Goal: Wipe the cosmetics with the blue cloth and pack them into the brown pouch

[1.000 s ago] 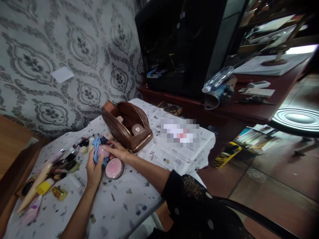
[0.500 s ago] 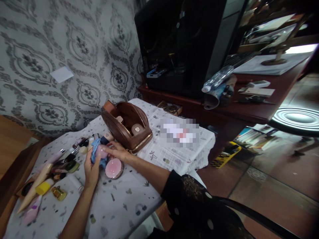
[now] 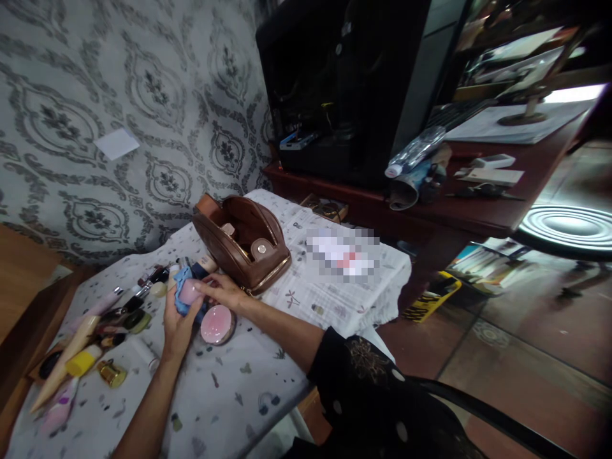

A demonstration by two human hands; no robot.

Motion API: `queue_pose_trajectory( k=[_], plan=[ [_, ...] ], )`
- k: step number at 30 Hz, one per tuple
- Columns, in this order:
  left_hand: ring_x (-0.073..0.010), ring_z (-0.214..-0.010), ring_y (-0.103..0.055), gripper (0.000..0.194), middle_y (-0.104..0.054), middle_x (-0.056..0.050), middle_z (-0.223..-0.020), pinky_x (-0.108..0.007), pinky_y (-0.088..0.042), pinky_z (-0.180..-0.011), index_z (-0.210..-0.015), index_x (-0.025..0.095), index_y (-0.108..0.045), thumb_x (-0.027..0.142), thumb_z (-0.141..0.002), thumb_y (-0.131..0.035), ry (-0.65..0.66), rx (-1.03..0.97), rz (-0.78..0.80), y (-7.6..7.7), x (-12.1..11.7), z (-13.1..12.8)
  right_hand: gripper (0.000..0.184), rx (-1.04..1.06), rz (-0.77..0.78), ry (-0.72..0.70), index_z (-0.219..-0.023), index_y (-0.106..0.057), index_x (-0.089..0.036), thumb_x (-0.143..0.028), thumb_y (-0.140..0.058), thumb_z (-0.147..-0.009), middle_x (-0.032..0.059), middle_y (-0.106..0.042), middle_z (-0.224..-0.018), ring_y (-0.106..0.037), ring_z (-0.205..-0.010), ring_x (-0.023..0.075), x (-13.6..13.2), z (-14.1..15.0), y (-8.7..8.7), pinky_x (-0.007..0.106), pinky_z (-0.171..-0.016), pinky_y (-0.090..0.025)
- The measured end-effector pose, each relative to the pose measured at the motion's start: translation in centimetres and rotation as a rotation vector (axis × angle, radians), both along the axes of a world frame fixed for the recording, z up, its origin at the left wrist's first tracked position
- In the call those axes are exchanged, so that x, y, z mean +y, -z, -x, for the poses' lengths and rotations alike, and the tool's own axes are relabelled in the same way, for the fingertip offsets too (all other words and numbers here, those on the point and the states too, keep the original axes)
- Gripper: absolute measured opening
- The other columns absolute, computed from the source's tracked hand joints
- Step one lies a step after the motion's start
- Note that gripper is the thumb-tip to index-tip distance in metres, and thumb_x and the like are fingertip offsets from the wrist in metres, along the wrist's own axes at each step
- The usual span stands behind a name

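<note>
My left hand (image 3: 176, 323) is closed around a blue cloth (image 3: 182, 278) and the small, rounded pink container (image 3: 190, 291) resting in it. From the other side, the fingers of my right hand (image 3: 224, 293) press on the same pink container. Just below the hands lies a round compact (image 3: 218, 324) with a glossy pink top. Behind my right hand stands a brown handbag (image 3: 235, 252), unzipped at the top, with a flap and a metal snap showing.
Cosmetics lie on the left of the patterned tablecloth (image 3: 229, 395): a yellow-capped tube (image 3: 83, 361), a gold bottle (image 3: 111, 373), a white tube (image 3: 145, 354) and several others. A television (image 3: 335, 95) and a plastic bottle (image 3: 415, 153) are on the dark wooden stand (image 3: 478, 213).
My fingers have shifted slightly on the pink container and the blue cloth, both still held. The whole view has moved a little; the handbag and cosmetics stay in place.
</note>
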State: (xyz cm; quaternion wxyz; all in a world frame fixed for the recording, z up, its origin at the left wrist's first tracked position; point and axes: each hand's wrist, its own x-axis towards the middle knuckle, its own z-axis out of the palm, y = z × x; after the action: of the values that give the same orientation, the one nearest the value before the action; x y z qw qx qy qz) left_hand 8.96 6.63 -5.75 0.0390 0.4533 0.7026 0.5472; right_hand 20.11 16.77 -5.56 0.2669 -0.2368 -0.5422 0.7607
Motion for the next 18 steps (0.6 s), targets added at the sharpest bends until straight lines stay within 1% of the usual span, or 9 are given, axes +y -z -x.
queue_pose_trajectory(
  k=[3,5,7,9,12,15,18],
  plan=[
    [-0.0250,-0.106,-0.064,0.059,-0.067,-0.009,-0.117,-0.037,-0.051,-0.097,-0.122,0.020,-0.061,0.054,-0.075,-0.072,0.029,0.009,0.010,0.0,-0.1,0.0,0.041,0.001,0.011,-0.011,-0.114,-0.064,-0.015,-0.043,-0.073,-0.085,-0.0040,-0.057,-0.069,-0.052,-0.056,0.0077,0.1,0.1,0.0,0.018,-0.051,-0.043],
    [-0.0262,-0.110,-0.063,0.059,-0.067,-0.009,-0.118,-0.038,-0.049,-0.100,-0.123,0.019,-0.061,0.055,-0.077,-0.069,0.032,0.032,0.021,0.1,-0.1,0.2,0.047,0.013,0.015,-0.012,-0.118,-0.065,-0.016,-0.046,-0.074,-0.083,-0.0035,-0.057,-0.070,-0.052,-0.056,0.0080,0.1,0.1,0.1,0.019,-0.052,-0.044],
    [-0.0271,-0.113,-0.061,0.058,-0.066,-0.009,-0.120,-0.040,-0.046,-0.104,-0.122,0.019,-0.061,0.057,-0.078,-0.066,0.019,0.057,0.034,0.2,-0.2,0.4,0.049,0.018,0.019,-0.005,-0.118,-0.066,-0.017,-0.048,-0.076,-0.082,-0.0032,-0.057,-0.070,-0.051,-0.055,0.0078,0.1,0.1,0.1,0.020,-0.053,-0.044],
    [-0.0264,-0.111,-0.062,0.056,-0.066,-0.008,-0.119,-0.039,-0.046,-0.103,-0.121,0.020,-0.061,0.057,-0.079,-0.065,0.008,0.068,0.036,0.4,-0.2,0.6,0.049,0.022,0.027,-0.002,-0.118,-0.067,-0.016,-0.048,-0.076,-0.081,-0.0032,-0.057,-0.070,-0.050,-0.054,0.0077,0.1,0.1,0.0,0.020,-0.054,-0.044],
    [-0.0243,-0.106,-0.063,0.051,-0.068,-0.007,-0.115,-0.036,-0.048,-0.099,-0.116,0.021,-0.063,0.057,-0.079,-0.064,-0.013,0.085,0.008,0.5,-0.2,0.8,0.045,0.017,0.038,-0.007,-0.118,-0.066,-0.016,-0.044,-0.075,-0.084,-0.0039,-0.057,-0.068,-0.051,-0.055,0.0075,0.0,-0.1,-0.2,0.020,-0.054,-0.045],
    [-0.0239,-0.108,-0.062,0.048,-0.069,-0.006,-0.115,-0.035,-0.048,-0.100,-0.111,0.021,-0.065,0.057,-0.081,-0.061,-0.042,0.102,-0.010,0.5,-0.2,0.8,0.040,-0.001,0.029,-0.022,-0.119,-0.064,-0.016,-0.038,-0.072,-0.087,-0.0051,-0.055,-0.065,-0.050,-0.052,0.0068,0.0,-0.3,-0.6,0.018,-0.052,-0.044],
    [-0.0246,-0.110,-0.062,0.048,-0.068,-0.008,-0.118,-0.035,-0.047,-0.101,-0.112,0.020,-0.066,0.057,-0.084,-0.057,-0.078,0.089,-0.006,0.6,-0.2,1.0,0.037,-0.011,0.014,-0.038,-0.116,-0.063,-0.016,-0.034,-0.073,-0.087,-0.0061,-0.054,-0.062,-0.049,-0.051,0.0064,0.0,-0.4,-0.7,0.017,-0.050,-0.043]
  ],
)
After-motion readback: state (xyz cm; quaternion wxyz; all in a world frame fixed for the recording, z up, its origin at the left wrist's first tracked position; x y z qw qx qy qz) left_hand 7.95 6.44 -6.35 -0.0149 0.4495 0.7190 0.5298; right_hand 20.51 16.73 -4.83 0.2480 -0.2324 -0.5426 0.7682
